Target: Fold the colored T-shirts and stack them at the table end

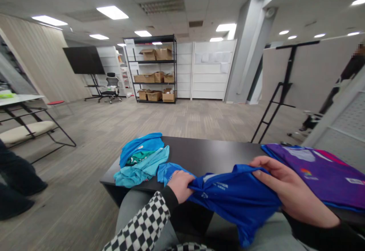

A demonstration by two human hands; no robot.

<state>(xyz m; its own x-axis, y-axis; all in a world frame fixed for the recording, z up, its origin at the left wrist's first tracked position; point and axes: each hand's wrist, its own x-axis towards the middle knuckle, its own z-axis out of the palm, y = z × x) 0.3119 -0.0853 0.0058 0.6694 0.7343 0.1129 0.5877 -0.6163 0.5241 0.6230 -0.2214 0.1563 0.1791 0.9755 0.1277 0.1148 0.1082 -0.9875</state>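
Between my two hands stretches a dark blue shirt with small white lettering, its lower part hanging over my lap in front of the table edge. My left hand is closed round its gathered left end. Thumb and fingers of my right hand pinch the upper right edge. Just behind my left hand lies a lighter blue patterned part of cloth; I cannot tell whether it belongs to the same shirt. A loose pile of crumpled clothes, blue, green and turquoise, sits on the table's left end.
The black table spans the front. At its right lies a flat stack of shirts, a purple one on top. Beyond stand a black stand and a shelf with cardboard boxes. A person's legs show at left, another person at far right.
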